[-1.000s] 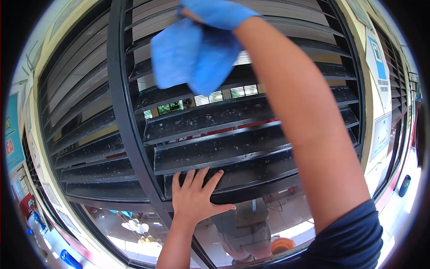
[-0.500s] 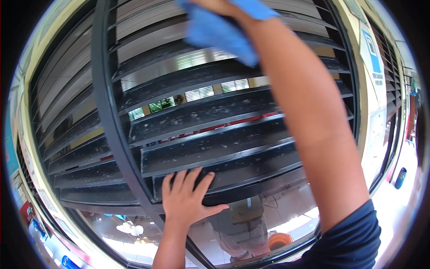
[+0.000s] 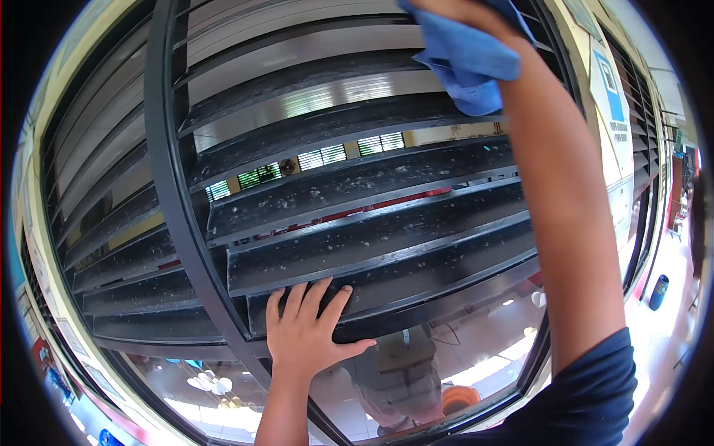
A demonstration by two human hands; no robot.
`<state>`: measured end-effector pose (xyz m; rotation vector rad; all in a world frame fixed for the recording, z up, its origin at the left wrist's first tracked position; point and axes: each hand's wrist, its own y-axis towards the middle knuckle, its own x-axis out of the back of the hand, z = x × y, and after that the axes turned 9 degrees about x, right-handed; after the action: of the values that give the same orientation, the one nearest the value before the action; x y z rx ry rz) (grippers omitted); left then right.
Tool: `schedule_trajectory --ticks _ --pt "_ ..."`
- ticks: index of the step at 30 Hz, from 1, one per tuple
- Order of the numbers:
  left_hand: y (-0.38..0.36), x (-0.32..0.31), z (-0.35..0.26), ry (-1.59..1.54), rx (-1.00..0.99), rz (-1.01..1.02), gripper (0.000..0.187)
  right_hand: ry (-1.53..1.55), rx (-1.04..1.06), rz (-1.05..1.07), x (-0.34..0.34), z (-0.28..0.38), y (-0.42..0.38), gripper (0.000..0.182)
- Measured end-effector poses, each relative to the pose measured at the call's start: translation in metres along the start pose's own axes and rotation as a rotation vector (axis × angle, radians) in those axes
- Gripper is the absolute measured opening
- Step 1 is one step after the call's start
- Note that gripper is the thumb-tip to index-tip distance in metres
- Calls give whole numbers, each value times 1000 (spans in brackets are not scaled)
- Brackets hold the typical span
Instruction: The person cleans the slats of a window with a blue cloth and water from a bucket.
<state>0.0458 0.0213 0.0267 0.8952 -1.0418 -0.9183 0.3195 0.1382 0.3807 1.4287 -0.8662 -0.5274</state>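
A blue cloth (image 3: 470, 63) hangs from my right hand (image 3: 465, 10), which is raised at the top of the view against the upper slats of a dark louvre window (image 3: 357, 178). Part of that hand is cut off by the frame's edge. My left hand (image 3: 306, 327) rests with fingers spread on the lowest slat (image 3: 416, 286), its thumb along the frame bar below. Pale specks and dusty spots mark several of the slats. To the left of my left hand runs a dark upright frame post (image 3: 172, 163).
Below the louvres a glass pane (image 3: 483, 364) reflects a person's legs and an orange bucket (image 3: 460, 399). A blue-and-white poster (image 3: 610, 89) is on the wall at right. A dark bin (image 3: 660, 292) stands on the walkway floor further right.
My right hand has moved to the right along the upper slats with the blue cloth. My left hand keeps its place on the lowest slat.
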Motion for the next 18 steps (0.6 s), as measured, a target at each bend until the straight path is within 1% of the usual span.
schedule_trajectory --ticks 1,3,5,6,9,11,12,13,14,15,16,17,18 --pt "0 0 0 5 -8 -12 78 135 72 -184 -20 19 -11 39" --pt "-2 -1 1 8 -30 -40 76 269 295 -362 -61 42 -1 40" --pt "-3 1 2 16 -45 -29 78 267 588 -336 -89 45 57 38" --pt "-5 0 4 19 -57 -20 80 263 729 -317 -93 32 67 37" --pt "-11 -7 5 91 -69 -39 87 270 554 -310 -71 -8 44 32" --pt "-15 -11 6 147 -66 -55 92 186 510 -253 -73 -79 59 32" --pt "-11 -10 5 132 -53 -39 91 182 348 -201 -50 -105 38 33" --pt "-8 -7 1 119 -30 -21 89 198 202 -225 -37 -130 24 33" --pt "-7 -5 -2 108 1 -4 87 21 84 -274 -39 -165 20 29" --pt "-7 -5 -1 102 5 -3 87 -18 99 -285 -40 -202 16 28" --pt "-7 -6 -1 95 9 -2 87 -58 113 -295 -43 -222 16 28" --pt "-8 -7 -1 83 9 5 88 197 25 -250 -35 -208 7 28" --pt "-8 -6 -1 82 16 16 87 352 -53 -456 -38 -178 -7 33"
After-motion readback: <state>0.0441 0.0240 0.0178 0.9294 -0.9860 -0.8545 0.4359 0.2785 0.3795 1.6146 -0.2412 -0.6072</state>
